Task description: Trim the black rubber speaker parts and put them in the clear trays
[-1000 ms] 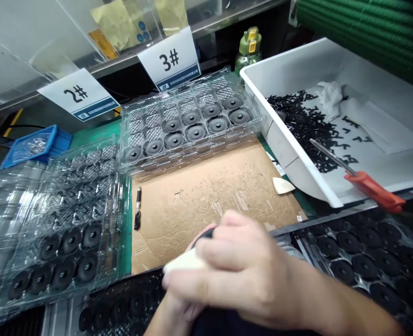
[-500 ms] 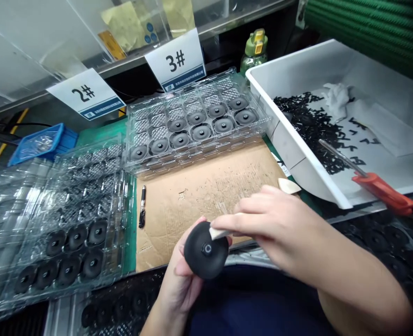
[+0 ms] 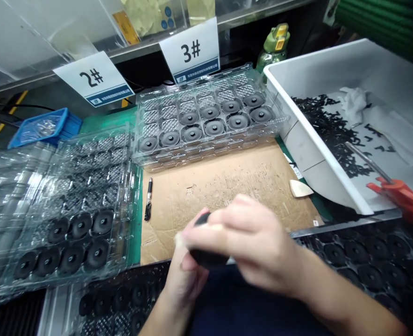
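A round black rubber-like disc (image 3: 208, 258) is gripped at its left side by my left hand (image 3: 188, 266), above the near edge of a brown cardboard sheet (image 3: 171, 200). My right hand (image 3: 252, 238) lies across the disc and hides most of its face. Its fingers are closed on a small pale piece (image 3: 179, 241), whose tip shows at the disc's left rim. Beyond the cardboard, a clear plastic tray (image 3: 210, 142) holds several similar discs. Another clear tray (image 3: 120, 233) with such discs lies at the left.
A white bin (image 3: 318, 179) of small black pieces stands at the right, with a red-handled tool (image 3: 402, 196) over its edge. A black pen (image 3: 149, 198) and a pale wedge (image 3: 300, 189) lie on the cardboard. A blue box (image 3: 64, 126) and a green bottle (image 3: 273, 46) are farther back.
My right hand has moved left across the disc, carrying the pale piece to the left rim and covering the disc's centre. The surroundings have shifted slightly in view.
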{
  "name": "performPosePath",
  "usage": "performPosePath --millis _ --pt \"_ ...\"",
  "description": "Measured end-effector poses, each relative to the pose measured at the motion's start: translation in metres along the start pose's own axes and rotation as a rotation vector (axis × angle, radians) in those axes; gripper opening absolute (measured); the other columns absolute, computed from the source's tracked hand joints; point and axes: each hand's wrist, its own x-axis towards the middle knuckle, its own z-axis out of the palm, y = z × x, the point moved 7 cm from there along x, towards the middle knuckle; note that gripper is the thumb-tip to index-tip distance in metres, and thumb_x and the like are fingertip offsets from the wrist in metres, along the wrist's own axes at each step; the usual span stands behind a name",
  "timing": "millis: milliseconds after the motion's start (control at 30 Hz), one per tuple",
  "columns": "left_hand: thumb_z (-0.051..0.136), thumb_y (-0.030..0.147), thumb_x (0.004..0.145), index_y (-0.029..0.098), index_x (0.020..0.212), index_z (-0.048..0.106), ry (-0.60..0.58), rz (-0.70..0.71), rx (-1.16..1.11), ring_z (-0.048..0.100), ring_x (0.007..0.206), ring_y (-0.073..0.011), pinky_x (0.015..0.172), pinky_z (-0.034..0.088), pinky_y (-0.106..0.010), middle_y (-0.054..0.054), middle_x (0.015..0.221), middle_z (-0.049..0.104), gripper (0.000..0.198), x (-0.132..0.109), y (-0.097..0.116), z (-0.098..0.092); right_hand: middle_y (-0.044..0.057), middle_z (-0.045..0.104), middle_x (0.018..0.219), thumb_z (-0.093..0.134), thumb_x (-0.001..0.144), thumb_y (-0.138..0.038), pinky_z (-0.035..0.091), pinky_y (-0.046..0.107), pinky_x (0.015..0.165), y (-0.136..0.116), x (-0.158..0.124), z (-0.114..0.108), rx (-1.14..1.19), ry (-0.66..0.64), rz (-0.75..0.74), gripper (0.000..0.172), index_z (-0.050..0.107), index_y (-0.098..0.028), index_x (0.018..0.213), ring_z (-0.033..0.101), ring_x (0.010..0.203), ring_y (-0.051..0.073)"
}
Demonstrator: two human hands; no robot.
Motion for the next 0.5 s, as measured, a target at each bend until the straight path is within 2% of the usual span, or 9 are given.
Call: performPosePath --millis 100,200,300,367,400,467,500 --pt "0.074 0.037 0.065 0.029 0.113 0.061 -0.004 0.126 -0.051 0.06 0.104 -0.0222 0.092 0.045 -0.03 -0.003 0.112 0.066 0.05 0.0 0.018 -0.002 -0.001 0.066 0.09 0.048 0.089 -0.015 0.039 0.025 0.071 0.041 -0.02 0.009 0.072 0.008 0.287 0.03 0.059 -0.027 0.114 0.056 0.077 0.011" --pt "0.073 0.037 0.066 0.031 0.108 0.063 -0.049 0.161 -0.107 0.065 0.095 -0.0208 0.088 0.048 -0.03 -0.002 0.111 0.067 0.044 -0.002 0.028 -0.002 0.0 0.067 0.096 0.051 0.088 -0.02 0.045 0.024 0.07 0.083 -0.06 0.031 0.096 0.066 0.512 0.027 0.061 -0.027 0.111 0.059 0.081 0.012" --pt "0.074 0.038 0.063 0.03 0.108 0.063 -0.069 0.137 -0.132 0.063 0.1 -0.0226 0.088 0.048 -0.03 -0.003 0.114 0.066 0.047 -0.003 0.029 -0.003 0.001 0.068 0.093 0.047 0.088 -0.02 0.047 0.029 0.072 0.106 -0.093 0.067 0.02 -0.035 0.597 0.027 0.063 -0.026 0.109 0.061 0.081 0.015" --pt "0.075 0.039 0.062 0.031 0.108 0.062 -0.064 0.11 -0.134 0.062 0.102 -0.0233 0.091 0.047 -0.031 -0.003 0.115 0.065 0.048 -0.003 0.026 -0.003 0.002 0.069 0.089 0.047 0.088 -0.021 0.048 0.03 0.069 0.108 -0.098 0.076 0.005 -0.074 0.611 0.026 0.063 -0.025 0.108 0.061 0.076 0.015" --pt "0.074 0.039 0.062 0.031 0.108 0.062 -0.059 0.101 -0.132 0.061 0.103 -0.0236 0.092 0.046 -0.033 -0.003 0.116 0.064 0.049 -0.004 0.024 -0.003 0.002 0.068 0.089 0.047 0.088 -0.022 0.048 0.029 0.067 0.105 -0.094 0.073 0.004 -0.057 0.625 0.027 0.062 -0.024 0.11 0.061 0.074 0.015" --pt "0.075 0.04 0.06 0.03 0.109 0.062 -0.062 0.096 -0.131 0.061 0.104 -0.0243 0.095 0.044 -0.035 -0.003 0.116 0.064 0.052 -0.004 0.022 -0.001 0.003 0.067 0.097 0.047 0.089 -0.023 0.048 0.027 0.064 0.089 -0.076 0.056 0.003 0.027 0.64 0.028 0.059 -0.025 0.114 0.061 0.076 0.014" --pt "0.076 0.039 0.059 0.03 0.11 0.061 -0.056 0.103 -0.133 0.061 0.103 -0.0237 0.094 0.045 -0.034 -0.003 0.116 0.064 0.053 -0.004 0.022 0.0 0.003 0.066 0.101 0.048 0.088 -0.023 0.048 0.026 0.064 0.075 -0.063 0.044 0.005 0.109 0.625 0.029 0.057 -0.025 0.116 0.061 0.079 0.014"
